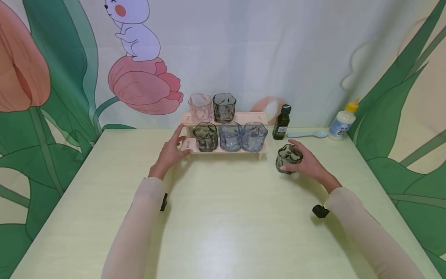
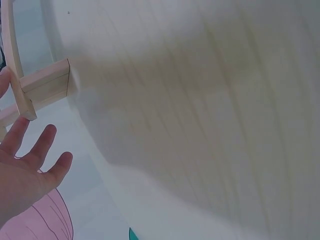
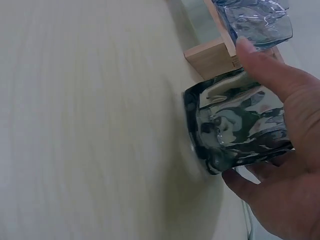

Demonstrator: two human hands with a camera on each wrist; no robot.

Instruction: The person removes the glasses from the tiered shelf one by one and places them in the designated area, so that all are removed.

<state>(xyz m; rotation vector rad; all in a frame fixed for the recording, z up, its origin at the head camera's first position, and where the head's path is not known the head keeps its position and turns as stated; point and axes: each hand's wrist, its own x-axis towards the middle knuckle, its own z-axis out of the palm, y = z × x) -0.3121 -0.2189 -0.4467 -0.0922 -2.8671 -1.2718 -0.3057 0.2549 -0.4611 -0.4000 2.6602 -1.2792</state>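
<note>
My right hand (image 1: pixel 306 162) grips a dark grey wavy glass (image 1: pixel 289 157) by its side, to the right of a two-tier wooden rack (image 1: pixel 226 152). In the right wrist view the glass (image 3: pixel 235 122) appears just off the table, with the thumb on one side and fingers on the other. My left hand (image 1: pixel 170 149) touches the rack's left end, several fingers spread and fairly straight. On the upper tier stand a pink glass (image 1: pixel 200 107) and a dark grey glass (image 1: pixel 224 108). The lower tier bears another dark grey glass (image 1: pixel 205 137) and two blue glasses (image 1: pixel 230 136).
Right of the rack stands a small dark bottle (image 1: pixel 281 123) with a black cap. A pale blue spoon (image 1: pixel 308 134) lies beside it, and a white bottle (image 1: pixel 343 122) with a yellow nozzle stands at the table's back right corner. A printed curtain (image 1: pixel 265 50) hangs behind.
</note>
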